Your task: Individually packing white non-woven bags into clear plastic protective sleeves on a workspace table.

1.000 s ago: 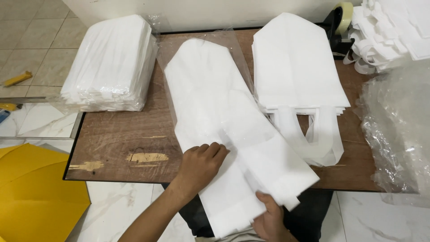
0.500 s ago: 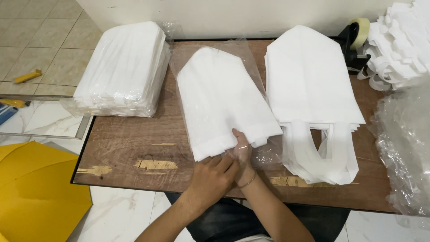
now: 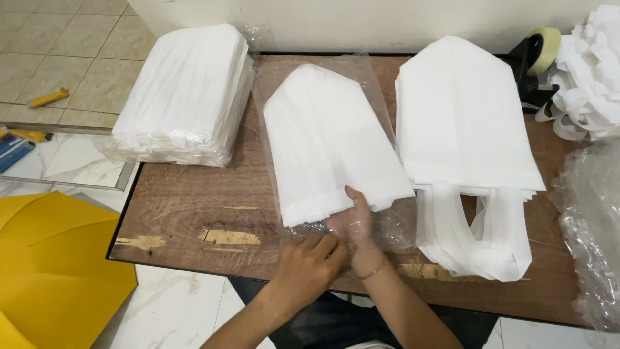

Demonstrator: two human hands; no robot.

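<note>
1. A dark wooden table [image 3: 194, 213] with worn, pale scuffed patches is seen from above; it is set against a light wall, over a floor of marbled tiles.
2. A flat yellow sheet [image 3: 51, 271] is seen on the floor at the left, below the table's edge.
3. A tall stack of unwrapped white bags [image 3: 465, 129], soft and matte with loop handles hanging at the near end, is laid just right of the centre.
4. A wrapped bundle of white bags [image 3: 184, 97], sealed in glossy film, is placed on the table's left corner, well apart from the hands.
5. Crumpled clear plastic [image 3: 591, 226] is heaped at the right edge, and a loose pile of white strips [image 3: 591, 64] is seen at the far right corner.
6. The folded stack of white bags [image 3: 329, 142], tapered at its far end, is held inside a clear plastic sleeve [image 3: 381, 223] at the table's centre.
7. The right hand [image 3: 354, 223] is pushed into the sleeve's open mouth, fingers nearly flat against the stack's near edge; nothing is clasped.
8. The left hand [image 3: 311, 264] is curled at the sleeve's near edge, touching the film; whether it is pinched cannot be told.
9. A black tape dispenser [image 3: 533, 61] is set behind the unwrapped stack.
</note>
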